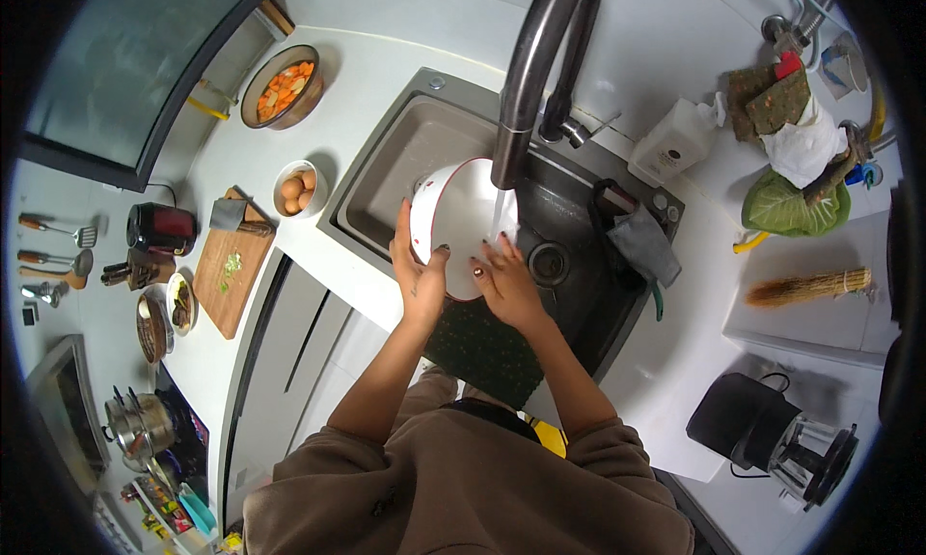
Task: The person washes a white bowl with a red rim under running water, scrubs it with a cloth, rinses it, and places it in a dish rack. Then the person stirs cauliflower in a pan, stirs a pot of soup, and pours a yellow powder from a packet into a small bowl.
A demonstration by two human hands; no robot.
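A white bowl (pixel 452 222) with a red rim is tilted under the kitchen faucet (pixel 515 114), and water runs into it. My left hand (pixel 423 276) grips the bowl's near left side, thumb over the rim. The fingers of my right hand (pixel 506 280) are spread at the bowl's right inner side, near the stream; whether they press on it cannot be told. Both hands are over the double sink (pixel 405 121), the bowl above the divider. The dark right basin shows a drain (pixel 548 263).
Left of the sink are a bowl of eggs (pixel 323 197), a bowl of cut orange pieces (pixel 249 103) and a wooden cutting board (pixel 210 287) with a cleaver. A gray cloth (pixel 644 244) hangs on the basin's right edge. A white bottle (pixel 669 143) stands behind.
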